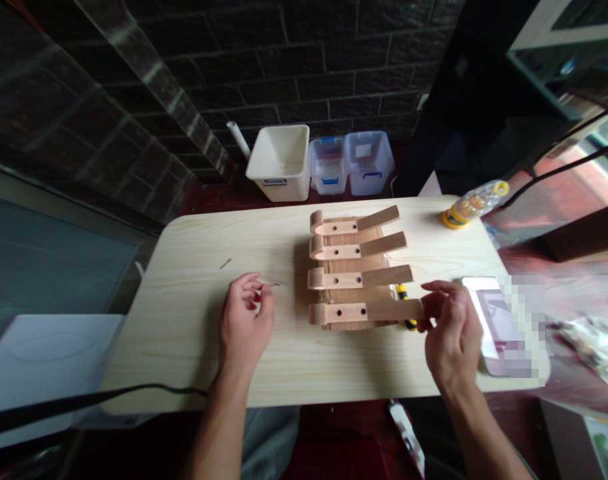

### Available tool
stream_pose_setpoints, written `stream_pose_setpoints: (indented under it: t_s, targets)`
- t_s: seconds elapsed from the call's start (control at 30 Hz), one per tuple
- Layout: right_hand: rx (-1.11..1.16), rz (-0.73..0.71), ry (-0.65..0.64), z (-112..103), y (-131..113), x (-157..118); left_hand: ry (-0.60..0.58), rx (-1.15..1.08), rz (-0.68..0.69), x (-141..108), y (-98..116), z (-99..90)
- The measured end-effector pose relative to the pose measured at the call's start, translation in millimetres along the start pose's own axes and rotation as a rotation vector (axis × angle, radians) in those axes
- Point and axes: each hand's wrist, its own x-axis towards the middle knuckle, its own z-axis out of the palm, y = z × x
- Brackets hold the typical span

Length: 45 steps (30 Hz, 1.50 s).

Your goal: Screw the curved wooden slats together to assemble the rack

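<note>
Four wooden hooks, each with two dark screw heads, lie side by side across a wooden block (pixel 353 296) in the middle of the table. At the long right-hand end of the front wooden hook (pixel 384 311), my right hand (pixel 451 327) is closed with its fingertips pinching the tip. To the left of the block, my left hand (pixel 247 317) is closed just over the tabletop, with a small metal screw (pixel 276 283) at its fingertips. Another screw (pixel 226 263) lies farther left. A yellow and black screwdriver handle (pixel 402 292) shows partly under the hooks.
A phone or tablet (pixel 489 327) lies beside my right hand. A clear bottle-shaped container with yellow ends (pixel 477 203) stands at the table's (pixel 184 320) back right. Beyond the back edge are a cream bin (pixel 279 183) and two clear plastic boxes. A dark cable crosses the left front corner.
</note>
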Motion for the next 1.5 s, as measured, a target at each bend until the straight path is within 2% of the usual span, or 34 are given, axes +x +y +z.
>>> stream_pose_setpoints:
  t_s: [0.1, 0.2, 0.4, 0.5, 0.67, 0.83, 0.93, 1.0, 1.07, 1.13, 1.17, 1.23, 1.37, 1.4, 1.5]
  targets:
    - [0.043, -0.003, 0.029, -1, -5, 3, -0.078, 0.12, -0.021, 13, -11, 1.3]
    - [0.087, 0.0, 0.051, -2, -6, 6, -0.136, 0.179, 0.013, 19, -11, 3.1]
    - [0.097, -0.007, 0.066, 0, -4, 7, -0.144, 0.179, 0.108, 21, -3, 1.7]
    - [0.09, -0.008, 0.06, -1, -4, 6, -0.114, 0.127, 0.076, 20, -2, -0.8]
    - [0.075, -0.034, 0.07, -4, -1, 6, -0.025, -0.182, -0.088, 15, 12, -1.0]
    - [0.087, -0.046, 0.077, -5, -1, 7, 0.033, -0.443, -0.175, 11, 24, -2.1]
    - [0.099, -0.065, 0.089, -3, -3, 6, 0.029, -0.691, -0.201, 14, 26, -6.3]
    - [0.094, -0.135, 0.148, -1, -3, 3, 0.006, -0.855, -0.209, 16, 28, -10.9]
    - [0.063, -0.31, 0.258, 1, -4, -3, -0.014, -0.949, -0.215, 15, 33, -16.6]
    - [0.016, -0.54, 0.288, 2, -4, -13, -0.058, -0.99, -0.215, 10, 39, -22.6]
    - [0.001, -0.64, 0.249, 3, -4, -20, -0.095, -0.989, -0.212, 5, 42, -25.5]
    - [0.01, -0.748, 0.077, 5, -5, -35, -0.233, -0.938, -0.212, -9, 49, -30.3]
    - [0.105, -0.788, -0.132, 13, -12, -59, -0.693, -0.763, -0.229, -43, 66, -31.9]
    - [0.118, -0.785, -0.158, 15, -14, -63, -0.757, -0.74, -0.216, -50, 70, -30.4]
    - [0.098, -0.793, -0.169, 15, -21, -67, -0.843, -0.691, -0.156, -63, 81, -24.4]
